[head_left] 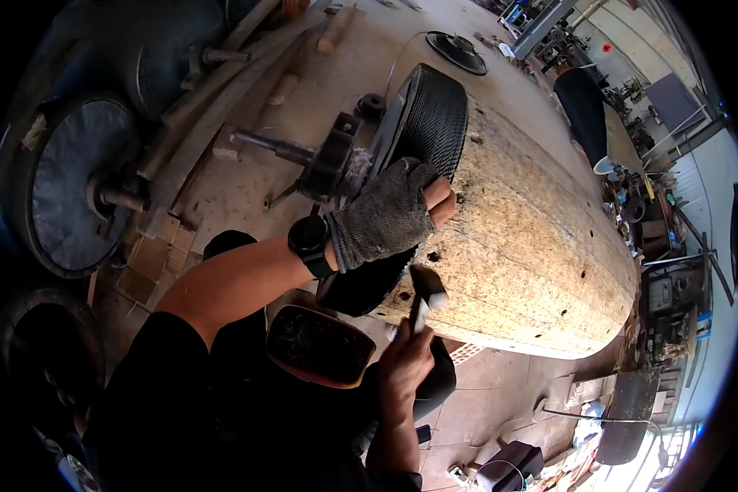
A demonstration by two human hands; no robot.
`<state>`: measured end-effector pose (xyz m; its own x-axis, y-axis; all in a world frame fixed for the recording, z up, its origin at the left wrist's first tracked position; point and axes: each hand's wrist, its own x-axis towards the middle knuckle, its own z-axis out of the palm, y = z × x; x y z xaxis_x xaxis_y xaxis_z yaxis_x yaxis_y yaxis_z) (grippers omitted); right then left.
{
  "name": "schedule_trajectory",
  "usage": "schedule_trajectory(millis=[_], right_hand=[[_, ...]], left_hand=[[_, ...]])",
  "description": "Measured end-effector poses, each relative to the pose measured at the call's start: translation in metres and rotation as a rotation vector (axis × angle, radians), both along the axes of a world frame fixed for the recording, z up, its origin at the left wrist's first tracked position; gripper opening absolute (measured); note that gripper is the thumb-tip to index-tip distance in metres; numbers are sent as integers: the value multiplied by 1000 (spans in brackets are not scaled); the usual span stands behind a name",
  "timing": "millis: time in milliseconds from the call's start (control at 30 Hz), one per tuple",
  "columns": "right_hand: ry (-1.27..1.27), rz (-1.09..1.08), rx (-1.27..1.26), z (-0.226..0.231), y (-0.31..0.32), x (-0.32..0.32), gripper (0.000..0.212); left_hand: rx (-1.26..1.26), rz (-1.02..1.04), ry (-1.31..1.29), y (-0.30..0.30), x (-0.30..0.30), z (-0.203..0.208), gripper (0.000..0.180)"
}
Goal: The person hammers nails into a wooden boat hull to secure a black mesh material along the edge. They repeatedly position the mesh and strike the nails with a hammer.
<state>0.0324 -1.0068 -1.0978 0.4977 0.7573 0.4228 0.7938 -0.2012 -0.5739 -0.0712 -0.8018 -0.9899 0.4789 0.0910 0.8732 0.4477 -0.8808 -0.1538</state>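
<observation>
A large barrel-shaped roller (541,238) with a pale, stained surface and dark holes lies in front of me. A black ribbed band (430,123) wraps its left end. My left hand (394,205), in a grey knit fingerless glove, rests over the seam between band and pale surface. Its fingers are curled down; whatever they pinch is hidden. My right hand (406,361) grips a hammer (426,289) by its handle, the head upward beside the roller's lower left edge, close to a dark hole. Whether the head touches the roller, I cannot tell.
A dark-lined tub (320,344) sits by my legs. From the roller's end a metal shaft (275,146) juts left through a bearing block (332,156). Large metal drums (82,184) and timber planks (221,107) line the left. A black box (512,467) lies at lower right.
</observation>
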Motion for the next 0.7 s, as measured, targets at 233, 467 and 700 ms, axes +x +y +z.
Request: schedule_trajectory(millis=[233,467,700], right_hand=[[7,115,402,5,-2,0,10],[37,194,413,-12,-17,14,15],[102,29,111,-54,-28,26,21]], left_hand=[[-37,95,22,3,5,2,31],[-51,131,16,11,7,6,23],[-140,-174,-131,-35,-5,-44,49]])
